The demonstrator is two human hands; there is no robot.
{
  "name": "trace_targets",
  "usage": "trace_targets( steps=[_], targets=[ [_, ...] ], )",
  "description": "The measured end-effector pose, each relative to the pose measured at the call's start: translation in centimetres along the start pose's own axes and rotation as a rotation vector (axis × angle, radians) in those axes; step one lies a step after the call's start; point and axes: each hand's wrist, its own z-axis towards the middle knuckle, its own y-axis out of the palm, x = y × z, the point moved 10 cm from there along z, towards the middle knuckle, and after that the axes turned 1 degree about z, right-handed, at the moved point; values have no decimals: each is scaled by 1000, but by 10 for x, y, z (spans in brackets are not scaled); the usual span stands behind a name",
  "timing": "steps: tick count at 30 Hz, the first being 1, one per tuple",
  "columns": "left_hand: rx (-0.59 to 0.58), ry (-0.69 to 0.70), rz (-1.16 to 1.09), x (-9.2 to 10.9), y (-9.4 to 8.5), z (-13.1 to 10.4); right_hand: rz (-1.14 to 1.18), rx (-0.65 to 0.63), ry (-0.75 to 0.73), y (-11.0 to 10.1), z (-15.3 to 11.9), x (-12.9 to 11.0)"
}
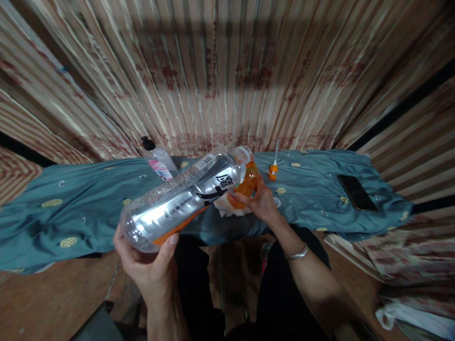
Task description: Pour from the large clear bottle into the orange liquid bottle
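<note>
Apparently decanting: large clear bottle [181, 201] inclined toward the orange bottle [247, 182], centre of scene.
Left hand [147, 263]: fingers grasping the base end of the large clear bottle, which slants from near left to far right above the table [99, 189]. Right hand [261, 201]: fingers curled round the orange bottle, by a crumpled white cloth [223, 208]. Mouths close together; contact and flow cannot be told. Judgement: keep the two openings aligned, steady the orange bottle without squeezing, and raise the base slowly, since a quick tip could gulp and splash. Holding at the base gives poor control of the mouth; resting neck on rim should help. Stop short of the brim. Orange pump [272, 171] lies to the right, tube pointing far.
</note>
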Motion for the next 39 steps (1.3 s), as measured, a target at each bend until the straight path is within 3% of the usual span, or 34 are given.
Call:
trace_targets(
  steps=[39],
  targets=[
    [-23, -2, 29, 1, 1, -2, -6, 8, 3, -1, 0, 2]
  ],
)
